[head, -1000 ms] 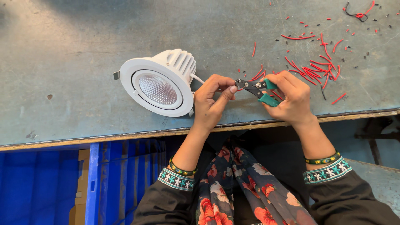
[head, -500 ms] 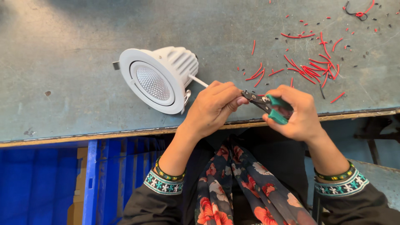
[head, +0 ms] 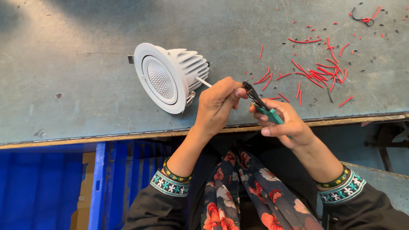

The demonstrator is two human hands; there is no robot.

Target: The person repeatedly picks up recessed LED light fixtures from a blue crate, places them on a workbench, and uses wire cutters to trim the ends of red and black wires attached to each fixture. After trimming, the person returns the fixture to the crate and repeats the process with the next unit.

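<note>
A round white recessed light fitting with a finned back lies tilted on the grey worktable. A white wire runs from its back into my left hand, whose fingers pinch the wire's end. My right hand grips small pliers with green handles. The dark jaws sit right at my left fingertips, near the table's front edge.
Many short red wire offcuts are scattered on the table to the right, with a dark and red wire scrap at the far right. Blue plastic crates stand under the table at the left. Floral cloth covers my lap.
The light fitting has shifted a little and turned its face more to the left. My hands have stayed together at the wire, and the pliers have tilted more upright.
</note>
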